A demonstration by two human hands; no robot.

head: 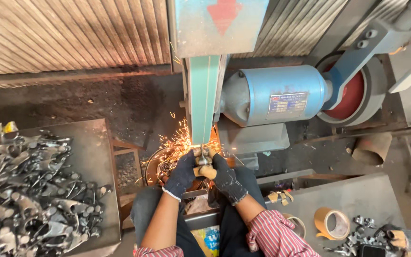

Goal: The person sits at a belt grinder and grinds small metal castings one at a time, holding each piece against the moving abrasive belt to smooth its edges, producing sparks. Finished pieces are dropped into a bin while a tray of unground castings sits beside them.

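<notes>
A small metal part [204, 157] is being gripped by both gloved hands close to the body, above the lap — the left hand [181, 173] is being clenched around its near side and the right hand [224, 177] is being closed on the other, with a pale wooden handle or block [204, 171] being pinched between them. The part is being pressed against the lower end of the green sanding belt [203, 97], and sparks [179, 142] are being thrown off to the left, so the grinding step is judged to be in hand; steady pressure and a slow turning of the part are likely being called for next. Further off, a heap of similar metal pieces [29, 190] is being kept on the left table [93, 143], rolls of tape [331, 222] on the right, and the blue motor [277, 95] beyond. The part's exact shape is being hidden by gloves and glare — it cannot be made out.
</notes>
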